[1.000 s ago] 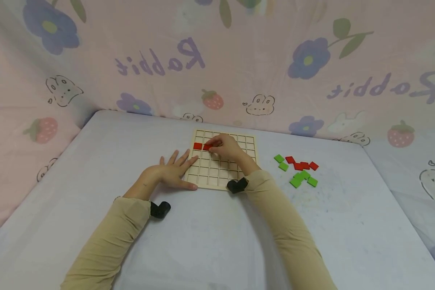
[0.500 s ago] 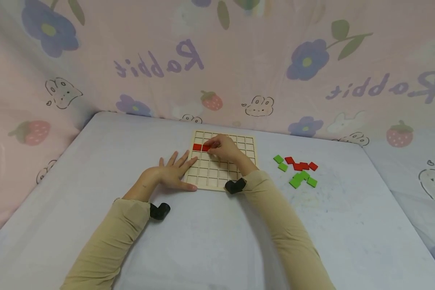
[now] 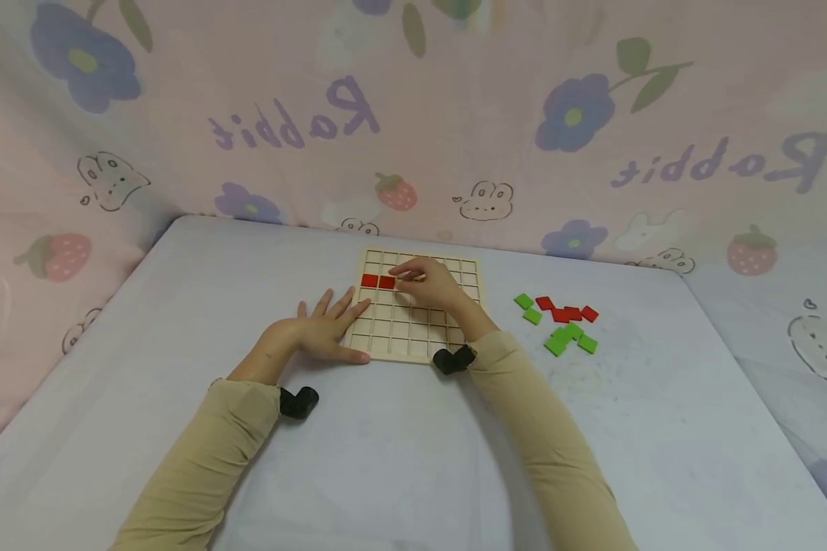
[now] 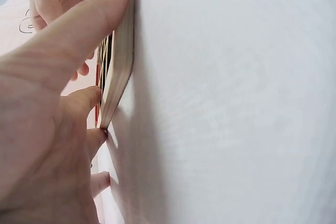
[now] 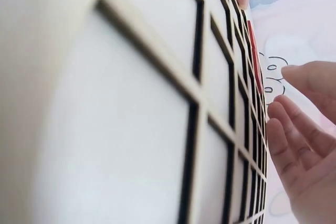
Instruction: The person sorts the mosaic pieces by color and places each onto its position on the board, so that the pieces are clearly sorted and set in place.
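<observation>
My left hand (image 3: 322, 334) lies with fingers spread at the left side of a wooden grid board (image 3: 400, 330). Its thumb touches the board's front corner, as the left wrist view also shows. Two red square tiles, a left one (image 3: 369, 281) and a right one (image 3: 387, 282), sit side by side in cells of one row near the board's left edge. Over the board, just right of the second tile, is my right hand (image 3: 430, 285). In the right wrist view the thumb and fingers of this hand (image 5: 304, 140) stand apart with nothing between them.
To the right of the board lie several loose red tiles (image 3: 561, 314) and several green tiles (image 3: 557, 343), some overlapping. White cloth covers the table (image 3: 386, 459). A printed curtain (image 3: 413, 115) hangs behind its far edge.
My right fingertips have come off the second red tile, which now shows whole in its cell. The left hand stays in place. The head view has shifted slightly.
</observation>
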